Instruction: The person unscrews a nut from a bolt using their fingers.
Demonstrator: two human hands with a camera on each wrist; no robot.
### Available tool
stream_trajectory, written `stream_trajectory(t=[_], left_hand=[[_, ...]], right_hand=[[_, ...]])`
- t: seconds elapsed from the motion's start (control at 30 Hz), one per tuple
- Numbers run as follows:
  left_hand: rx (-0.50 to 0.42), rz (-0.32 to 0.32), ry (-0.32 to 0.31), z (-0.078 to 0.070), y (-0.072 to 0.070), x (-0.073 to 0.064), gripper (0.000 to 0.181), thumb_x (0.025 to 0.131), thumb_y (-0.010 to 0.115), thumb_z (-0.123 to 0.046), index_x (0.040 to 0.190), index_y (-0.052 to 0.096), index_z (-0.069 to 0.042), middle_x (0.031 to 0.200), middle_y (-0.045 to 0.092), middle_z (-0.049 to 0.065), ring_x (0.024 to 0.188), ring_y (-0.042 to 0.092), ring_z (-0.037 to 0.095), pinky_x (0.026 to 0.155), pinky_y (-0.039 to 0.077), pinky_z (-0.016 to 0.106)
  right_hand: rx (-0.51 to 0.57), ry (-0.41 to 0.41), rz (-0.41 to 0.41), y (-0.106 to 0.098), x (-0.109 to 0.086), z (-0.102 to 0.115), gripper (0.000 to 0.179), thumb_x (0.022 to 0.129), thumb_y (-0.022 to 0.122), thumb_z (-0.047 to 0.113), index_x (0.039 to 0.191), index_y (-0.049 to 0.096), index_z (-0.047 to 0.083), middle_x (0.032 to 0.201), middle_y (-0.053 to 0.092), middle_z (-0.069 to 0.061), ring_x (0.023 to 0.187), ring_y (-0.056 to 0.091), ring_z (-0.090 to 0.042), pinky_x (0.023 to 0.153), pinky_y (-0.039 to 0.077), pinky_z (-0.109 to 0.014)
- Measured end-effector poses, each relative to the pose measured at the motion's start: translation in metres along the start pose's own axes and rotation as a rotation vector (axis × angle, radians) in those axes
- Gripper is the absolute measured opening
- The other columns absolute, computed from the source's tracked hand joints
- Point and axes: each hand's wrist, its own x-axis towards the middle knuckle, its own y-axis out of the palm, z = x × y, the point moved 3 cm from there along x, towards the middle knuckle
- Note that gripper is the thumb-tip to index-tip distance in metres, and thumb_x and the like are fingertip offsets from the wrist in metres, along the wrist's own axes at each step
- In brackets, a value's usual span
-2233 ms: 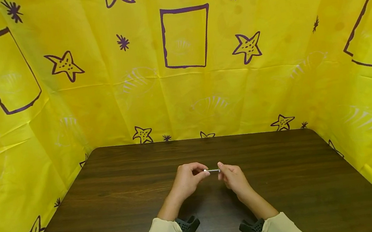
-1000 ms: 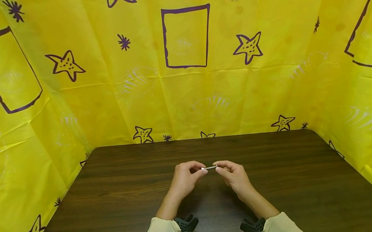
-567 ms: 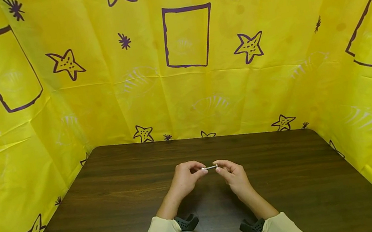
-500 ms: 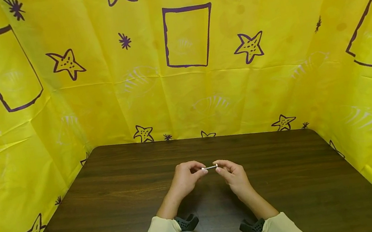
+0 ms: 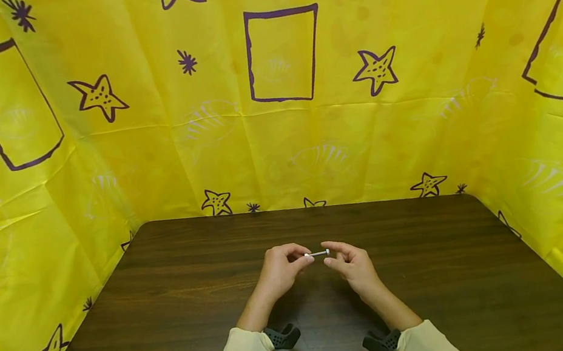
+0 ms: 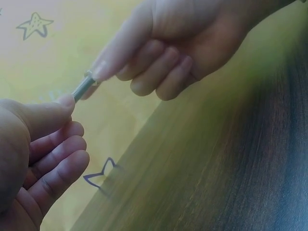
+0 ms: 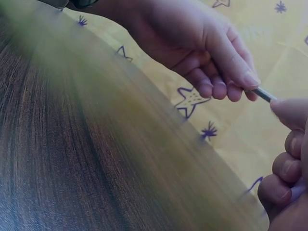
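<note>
A small silvery bolt [image 5: 318, 253] with a threaded shank lies level between both hands above the table. My left hand [image 5: 281, 270] pinches its left end between thumb and index finger, hiding most of that end. My right hand [image 5: 353, 263] is at the widened right end, thumb below and index finger above, a little spread. In the left wrist view the shank [image 6: 83, 90] shows threads, and the right thumb [image 6: 103, 70] overlaps the rim of the widened end. Seen from the right wrist, only a short stretch of shank [image 7: 263, 94] shows between the two thumbs.
The dark wood-grain table [image 5: 182, 314] extends under both hands. A yellow cloth [image 5: 233, 152] printed with starfish and fish rises behind it and at both sides. Black wrist mounts [image 5: 284, 338] sit at the cuffs of the light sleeves.
The bolt has shifted slightly left and up since the oldest frame. Just now the right thumb and index finger have spread apart, leaving the widened end more visible. The left hand keeps its pinch.
</note>
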Motion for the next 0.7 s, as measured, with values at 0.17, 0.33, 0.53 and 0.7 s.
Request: stream_trajectory(t=[0.17,0.33,0.53,0.7], left_hand=[[0.002,0.0,0.005,-0.002,0.0,0.0,0.006,0.086,0.075,-0.014,0.091,0.073,-0.01,0.074,0.068,0.011,0.061,0.063,0.021,0.053,0.05,0.027],[0.009,0.009,0.008,-0.004,0.002,-0.001,0.005,0.086,0.075,-0.014,0.089,0.074,-0.011,0.071,0.067,0.005,0.06,0.061,0.018,0.053,0.049,0.027],[0.005,0.028,0.003,-0.003,0.003,-0.002,0.004,0.087,0.074,-0.015,0.09,0.074,-0.012,0.076,0.068,0.013,0.062,0.062,0.023,0.053,0.049,0.028],[0.007,0.028,0.004,-0.003,0.003,-0.002,0.004,0.088,0.074,-0.015,0.09,0.074,-0.012,0.075,0.068,0.011,0.06,0.06,0.017,0.054,0.049,0.028]], right_hand=[[0.047,0.063,0.001,0.001,-0.001,0.0,0.024,0.094,0.062,0.0,0.112,0.062,-0.016,0.054,0.037,0.004,0.043,0.031,-0.003,0.044,0.026,-0.019],[0.09,0.162,-0.031,0.001,-0.002,-0.001,0.03,0.1,0.054,0.008,0.098,0.058,-0.022,0.049,0.034,0.004,0.039,0.028,-0.003,0.041,0.023,-0.02],[0.052,0.222,-0.029,0.001,-0.002,-0.001,0.037,0.102,0.052,0.013,0.093,0.058,-0.023,0.047,0.034,0.003,0.038,0.027,-0.003,0.04,0.023,-0.021],[0.078,0.231,-0.024,0.0,0.001,-0.01,0.034,0.1,0.054,0.011,0.089,0.057,-0.021,0.047,0.033,0.003,0.039,0.027,-0.004,0.04,0.023,-0.021]])
